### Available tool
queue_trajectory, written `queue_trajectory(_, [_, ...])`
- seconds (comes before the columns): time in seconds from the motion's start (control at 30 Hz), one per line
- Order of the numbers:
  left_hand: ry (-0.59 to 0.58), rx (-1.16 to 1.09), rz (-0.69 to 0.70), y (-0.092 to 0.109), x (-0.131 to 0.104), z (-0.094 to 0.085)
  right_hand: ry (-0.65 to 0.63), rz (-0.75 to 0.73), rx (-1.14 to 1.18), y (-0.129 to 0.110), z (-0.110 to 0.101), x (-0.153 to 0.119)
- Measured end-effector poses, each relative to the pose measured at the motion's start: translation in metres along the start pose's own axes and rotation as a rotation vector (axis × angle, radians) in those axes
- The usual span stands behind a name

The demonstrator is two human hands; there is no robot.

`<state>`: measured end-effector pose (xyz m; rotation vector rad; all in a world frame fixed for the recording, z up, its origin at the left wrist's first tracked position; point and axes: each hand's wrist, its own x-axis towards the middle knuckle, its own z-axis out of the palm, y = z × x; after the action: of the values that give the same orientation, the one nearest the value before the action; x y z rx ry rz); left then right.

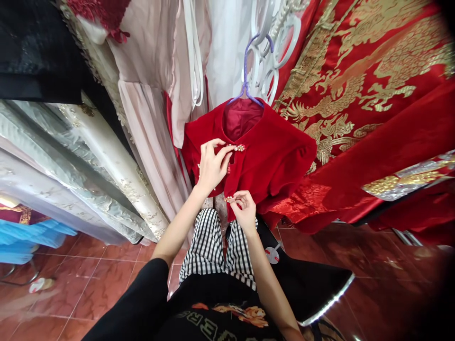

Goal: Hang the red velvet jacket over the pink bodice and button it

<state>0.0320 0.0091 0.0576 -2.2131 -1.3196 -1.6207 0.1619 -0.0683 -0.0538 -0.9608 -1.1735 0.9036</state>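
A red velvet garment (277, 151) hangs on a purple hanger (245, 71) in front of me. Its front edges are partly apart below the collar. At the collar, the fingers of my left hand (212, 166) are pinched by a beaded clasp (240, 148). Lower on the front edge, my right hand (244, 210) has its thumb and fingertips closed on a second beaded clasp (229, 199). Small beads show along the garment's left side, partly behind my left hand.
Pale pink dresses (142, 104) and white lace gowns (106, 156) hang at the left. White rings (272, 61) are behind the hanger. A red and gold embroidered garment (373, 71) hangs at the right. Black fabric (309, 284) lies low by my right arm, above the red tiled floor (88, 284).
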Motion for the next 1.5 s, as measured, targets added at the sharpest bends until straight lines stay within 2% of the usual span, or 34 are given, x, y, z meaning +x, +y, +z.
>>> queue_trajectory(0.17, [-0.214,0.091,0.187,-0.018,0.03,0.003,-0.007,0.0,-0.013,-0.007,-0.003,-0.002])
queue_trajectory(0.37, [-0.331,0.022,0.263,-0.021,0.047,-0.001,-0.02,-0.008,-0.013,-0.01,-0.006,-0.002])
queue_trajectory(0.5, [-0.438,-0.128,0.272,-0.019,0.059,-0.005,-0.041,-0.02,0.003,-0.012,-0.005,-0.002])
queue_trajectory(0.67, [-0.439,-0.295,0.187,-0.022,0.068,-0.007,-0.058,-0.012,-0.015,-0.014,-0.003,-0.002])
queue_trajectory(0.97, [-0.471,-0.241,0.194,-0.021,0.079,-0.004,-0.053,-0.001,-0.03,-0.016,0.0,0.001])
queue_trajectory(1.17, [-0.387,-0.352,0.078,-0.02,0.074,-0.009,-0.09,-0.078,-0.099,-0.026,-0.005,0.007])
queue_trajectory(1.27, [-0.239,-0.266,0.058,-0.015,0.076,-0.013,-0.042,-0.176,-0.096,-0.047,0.004,0.036])
queue_trajectory(1.37, [-0.03,-0.179,0.011,-0.01,0.086,-0.01,-0.011,-0.258,-0.064,-0.071,0.029,0.076])
queue_trajectory(1.43, [0.039,-0.213,-0.044,-0.01,0.095,-0.003,0.024,-0.256,-0.175,-0.08,0.043,0.095])
queue_trajectory(1.5, [0.065,-0.282,-0.11,-0.013,0.103,0.004,0.126,-0.238,-0.343,-0.081,0.043,0.105])
